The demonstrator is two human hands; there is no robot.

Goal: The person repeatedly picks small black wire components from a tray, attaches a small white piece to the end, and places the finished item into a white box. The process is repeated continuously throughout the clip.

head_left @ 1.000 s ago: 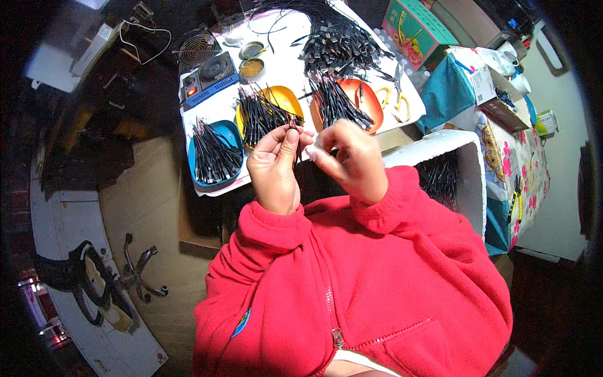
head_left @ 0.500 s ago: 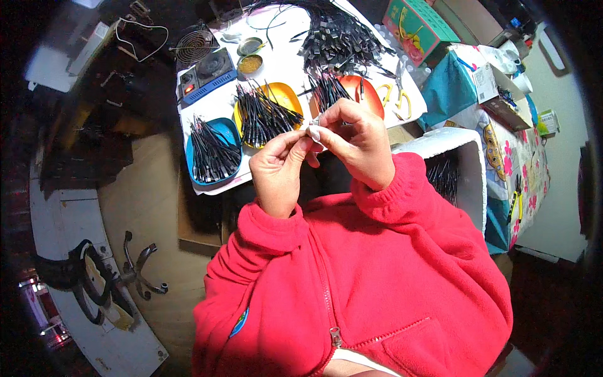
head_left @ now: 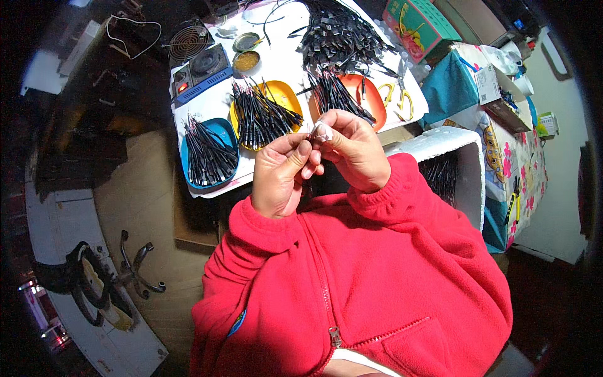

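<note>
Just off the near edge of the white table [head_left: 279,64], with the left hand [head_left: 281,174] and the right hand [head_left: 358,151] tip to tip. Closer together than a second ago, and with the blur gone from the right hand: by judgement, a shift to fine fingertip work on a single piece. Pinched between left thumb and forefinger, with the other fingers curled in: a thin dark cable [head_left: 309,130], mostly hidden. On the right, thumb and forefinger bent in to the same spot, with a white wrap [head_left: 323,132] over one tip; no telling whether gripping the cable too. Just beyond, unchanged, bundles of black cables [head_left: 210,156] in a blue tray [head_left: 224,130], a yellow tray [head_left: 286,97] and an orange tray [head_left: 372,97]. Farther back, a bigger cable heap [head_left: 339,38]; to the right, yellow-handled scissors [head_left: 408,105].
</note>
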